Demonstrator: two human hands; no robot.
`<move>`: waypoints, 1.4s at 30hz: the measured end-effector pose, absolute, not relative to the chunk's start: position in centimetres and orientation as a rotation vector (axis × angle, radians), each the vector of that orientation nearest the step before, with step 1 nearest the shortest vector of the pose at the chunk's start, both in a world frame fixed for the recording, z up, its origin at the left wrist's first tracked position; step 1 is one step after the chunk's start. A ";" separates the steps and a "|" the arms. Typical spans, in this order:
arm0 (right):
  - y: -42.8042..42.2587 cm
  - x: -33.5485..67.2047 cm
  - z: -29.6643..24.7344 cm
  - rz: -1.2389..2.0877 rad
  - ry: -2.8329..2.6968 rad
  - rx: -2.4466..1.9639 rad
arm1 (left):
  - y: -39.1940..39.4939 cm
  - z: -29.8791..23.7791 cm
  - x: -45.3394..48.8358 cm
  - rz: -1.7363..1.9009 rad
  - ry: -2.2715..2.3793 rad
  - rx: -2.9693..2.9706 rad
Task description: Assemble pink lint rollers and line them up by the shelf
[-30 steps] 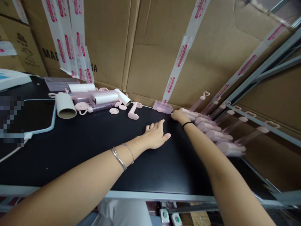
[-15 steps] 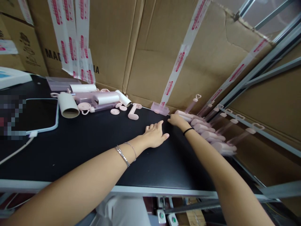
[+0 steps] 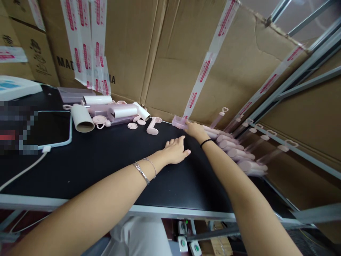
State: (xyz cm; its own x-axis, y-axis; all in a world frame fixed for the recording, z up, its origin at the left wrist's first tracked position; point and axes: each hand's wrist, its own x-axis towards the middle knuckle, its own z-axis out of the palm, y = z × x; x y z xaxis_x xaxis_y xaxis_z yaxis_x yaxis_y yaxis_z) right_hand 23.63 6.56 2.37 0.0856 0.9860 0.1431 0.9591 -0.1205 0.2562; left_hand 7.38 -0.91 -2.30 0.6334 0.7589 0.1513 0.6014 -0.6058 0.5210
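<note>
My left hand (image 3: 176, 151) lies flat on the black table (image 3: 106, 160), fingers stretched out, holding nothing. My right hand (image 3: 195, 130) reaches to the table's far edge, its fingertips touching a small clear pink tray (image 3: 179, 122) below a hanging strip of printed tape (image 3: 198, 83). Whether the fingers pinch the tray is hidden. Just right of that hand, a row of several pink lint-roller handles with heart-shaped ends (image 3: 234, 147) lies along the table's right side.
A pile of white rolls and pink roller parts (image 3: 112, 112), a cardboard tube (image 3: 81, 119) and a pink handle (image 3: 152, 126) sit at the back left. A tablet with a cable (image 3: 54, 128) lies at the left. Cardboard boxes (image 3: 165, 53) wall the back; a metal rack (image 3: 293, 81) stands right.
My right hand has moved left from the end of the row of pink handles to the clear pink tray. The left hand has stayed flat in place.
</note>
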 end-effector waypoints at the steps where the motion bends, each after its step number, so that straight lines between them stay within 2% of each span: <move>1: 6.4 23.5 2.2 0.422 2.011 2.235 | -0.8 -2.1 7.2 0.524 1.107 2.477; 7: 2.0 21.9 2.2 0.457 2.082 2.147 | 0.5 0.0 5.2 0.792 1.498 2.748; 12: -2.1 20.6 3.6 0.444 2.177 2.207 | 1.9 1.5 2.8 0.906 1.945 2.581; 15: -3.0 19.8 3.9 0.509 2.416 2.360 | 2.5 1.8 1.7 0.933 2.076 2.467; 19: -2.9 18.6 3.2 0.544 2.841 2.566 | 4.1 2.8 0.4 0.782 2.078 2.635; 25: -2.3 18.5 1.0 0.094 3.173 2.721 | 7.9 4.5 -0.6 0.330 1.895 2.946; 31: -2.1 18.9 0.3 0.227 3.333 2.704 | 10.0 3.4 0.4 0.309 2.156 2.773; 33: -2.1 19.0 0.5 0.109 3.411 2.671 | 10.2 3.0 0.5 0.358 2.165 2.794; 39: -2.1 19.9 0.7 -0.701 3.449 2.826 | 10.6 4.4 -0.2 0.544 2.028 2.833; 42: -1.9 20.2 0.9 -0.944 3.579 2.686 | 10.5 7.2 0.1 0.890 1.825 2.781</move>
